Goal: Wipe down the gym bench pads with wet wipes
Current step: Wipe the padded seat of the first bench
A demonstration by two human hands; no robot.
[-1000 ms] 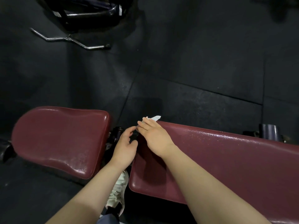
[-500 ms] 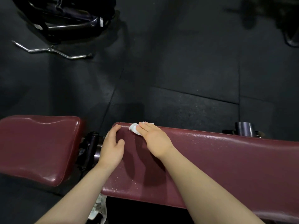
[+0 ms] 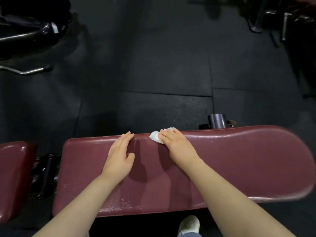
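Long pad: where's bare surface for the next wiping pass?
Bare: the long pad right of the right hand, out to its rounded end, and the near strip between the forearms. Crowded: the far edge, where the left hand and the wet wipe lie.

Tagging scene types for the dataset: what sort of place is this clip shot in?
Most likely a gym floor. A padded maroon bench pad stands on black rubber floor tiles, a bent metal bar lies on the floor at left, and dark equipment frames stand at the far right.
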